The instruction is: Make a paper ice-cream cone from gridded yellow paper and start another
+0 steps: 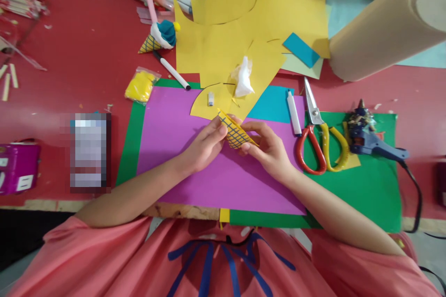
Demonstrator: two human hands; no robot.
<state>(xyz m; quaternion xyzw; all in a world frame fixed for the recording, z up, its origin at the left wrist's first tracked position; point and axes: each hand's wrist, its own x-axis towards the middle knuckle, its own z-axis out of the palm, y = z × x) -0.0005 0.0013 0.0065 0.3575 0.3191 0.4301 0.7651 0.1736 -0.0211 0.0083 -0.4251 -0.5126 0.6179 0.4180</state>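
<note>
Both hands working over purple paper sheet [195, 171] — left hand [204, 146] and right hand [266, 148] pinching, fingers closed, yellow paper cone with blue grid lines [237, 134] between them. Red-and-yellow-handled scissors [318, 139] lying just right; blue glue gun [372, 141] resting beyond.

The paper cone [237, 133] is a small piece of yellow paper with a dark blue grid of crossing lines drawn on it, like a waffle pattern. It is rolled or folded into a cone form, but I cannot tell if its edge is fully closed. It lies tilted, with one corner pointing to the far left and the narrow end to the near right. It is lifted a little above the purple sheet [195, 167], near the middle of the scene, just near of the plain yellow paper [216, 102] with a curved edge.
</note>
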